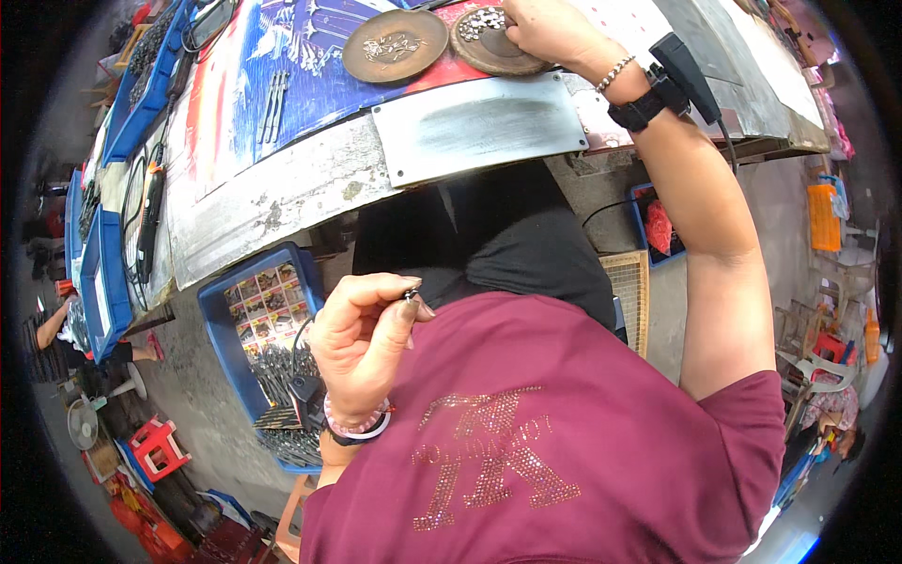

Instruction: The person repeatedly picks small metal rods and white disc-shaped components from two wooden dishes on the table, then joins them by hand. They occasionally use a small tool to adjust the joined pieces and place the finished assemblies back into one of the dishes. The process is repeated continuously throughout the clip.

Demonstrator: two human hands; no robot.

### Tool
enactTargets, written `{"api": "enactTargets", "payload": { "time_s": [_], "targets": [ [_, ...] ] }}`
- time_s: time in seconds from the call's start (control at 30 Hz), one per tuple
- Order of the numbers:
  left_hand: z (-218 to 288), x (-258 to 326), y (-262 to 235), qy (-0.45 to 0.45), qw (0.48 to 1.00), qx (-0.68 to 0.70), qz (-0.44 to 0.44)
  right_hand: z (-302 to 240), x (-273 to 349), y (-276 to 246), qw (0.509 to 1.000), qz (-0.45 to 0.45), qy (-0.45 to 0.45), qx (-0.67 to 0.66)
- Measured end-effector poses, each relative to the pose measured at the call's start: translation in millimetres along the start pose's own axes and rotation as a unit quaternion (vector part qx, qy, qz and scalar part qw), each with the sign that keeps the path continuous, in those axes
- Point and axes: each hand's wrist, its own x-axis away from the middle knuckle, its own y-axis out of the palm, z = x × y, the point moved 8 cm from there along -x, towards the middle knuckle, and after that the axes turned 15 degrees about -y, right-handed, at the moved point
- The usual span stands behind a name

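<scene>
My left hand [362,338] is raised close to my chest, its thumb and fingers pinched on a tiny dark metal part [411,295]. My right hand [545,28] reaches up to the workbench and rests on the right round brown dish [498,52], fingers curled among small silvery metal pieces [481,21]; whether it grips any is hidden. A second round brown dish [395,45] with more small pieces sits just left of it. Both wrists wear bands with a black device.
A grey metal plate [479,127] lies at the bench's near edge. Blue trays [141,85] line the bench's left side, with a dark hand tool [150,211]. A blue crate [263,348] of metal parts stands on the floor, beside red stools [155,446].
</scene>
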Motion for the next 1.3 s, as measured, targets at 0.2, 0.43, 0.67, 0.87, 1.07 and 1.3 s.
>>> {"api": "enactTargets", "payload": {
  "time_s": [0.2,0.43,0.67,0.87,1.07,1.3],
  "targets": [
    [-2,-3,5,-0.007,1.0,-0.008,-0.009,1,2,-6,0.999,0.009,0.018,-0.026],
    [-5,-5,7,-0.018,1.0,0.001,0.003,21,3,44,0.984,-0.064,0.038,-0.165],
    [-3,-3,9,-0.01,0.995,-0.096,0.024,25,1,63,0.971,-0.088,-0.004,-0.223],
    [0,1,17,-0.005,0.998,-0.055,-0.013,20,11,37,0.964,-0.015,0.022,-0.266],
    [-5,5,17,-0.008,0.998,-0.058,-0.023,6,26,-6,0.896,0.095,0.066,-0.429],
    [-14,-2,20,-0.075,0.997,0.026,-0.019,-89,76,-46,0.719,0.063,0.078,-0.688]
  ]
}}
